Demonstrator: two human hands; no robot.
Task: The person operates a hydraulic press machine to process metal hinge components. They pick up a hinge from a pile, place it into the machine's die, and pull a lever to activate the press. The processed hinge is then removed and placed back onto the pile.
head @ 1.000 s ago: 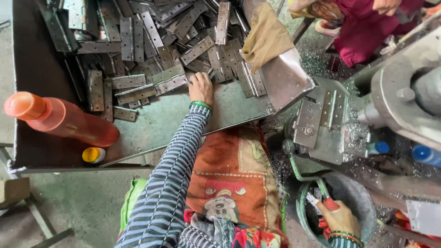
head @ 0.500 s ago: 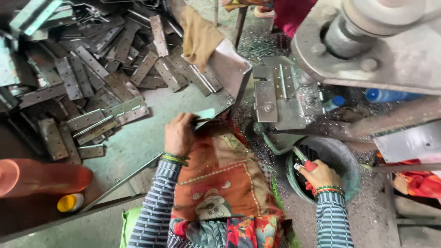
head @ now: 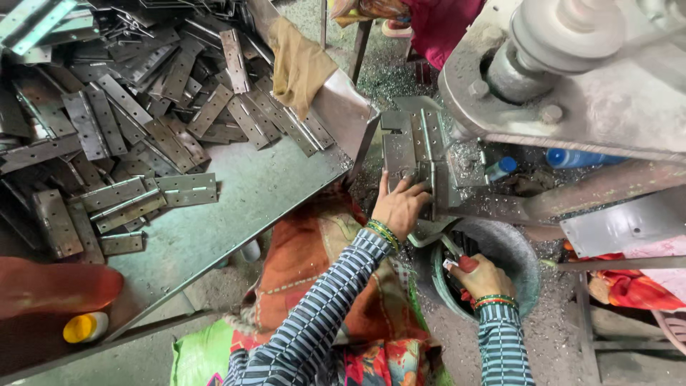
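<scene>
My left hand (head: 400,206) presses a hinge (head: 409,159) flat on the machine bed (head: 457,161), fingers spread; keep it square. Below the bed, my right hand (head: 480,277) pinches a red-handled tool (head: 463,263)

Right hand (head: 480,277) hides its red-handled tool (head: 466,263); orange bottle (head: 57,286) blurred.

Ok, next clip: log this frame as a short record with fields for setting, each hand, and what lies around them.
setting: metal workshop, seen from above
left hand: fingers on a metal hinge lying on the machine's plate
right hand: inside a round dark basin, holding a small red-handled tool
table: steel top, heaped with flat metal hinges; a tan cloth draped at its corner
near edge: orange bottle and a yellow cap
machine: grey, at upper right, metal shavings around it
</scene>
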